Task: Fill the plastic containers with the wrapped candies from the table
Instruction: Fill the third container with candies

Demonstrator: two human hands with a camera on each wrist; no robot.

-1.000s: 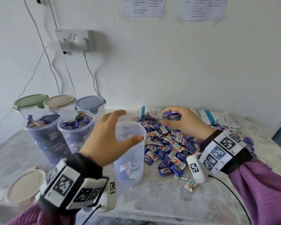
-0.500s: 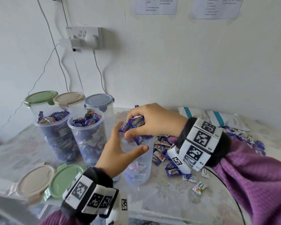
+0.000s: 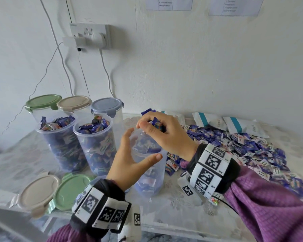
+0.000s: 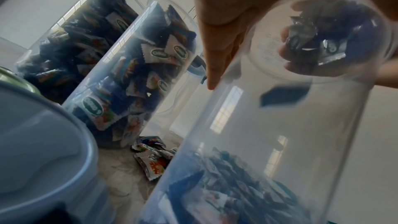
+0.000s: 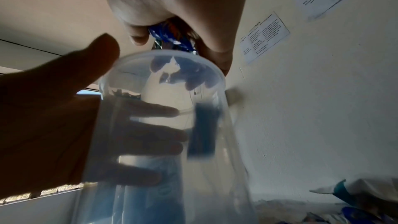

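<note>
Left hand (image 3: 129,165) has thumb and fingers wrapped round the upper wall of the clear container (image 3: 152,173), which stands on the counter (image 3: 173,206) with a few candies at its bottom. Right hand (image 3: 166,135) is just over its mouth, fingers curled on a bunch of wrapped candies (image 3: 157,123). One blue candy (image 5: 202,130) is mid-air inside the container. Candy pile (image 3: 243,151) spreads at 3 o'clock of it. Lidless full containers (image 3: 96,145) stand at 9–10 o'clock, loose lids (image 3: 72,189) lie at 8 o'clock.

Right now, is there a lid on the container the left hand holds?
No, the container is open at the top, with the right hand holding candies over its mouth.
</note>
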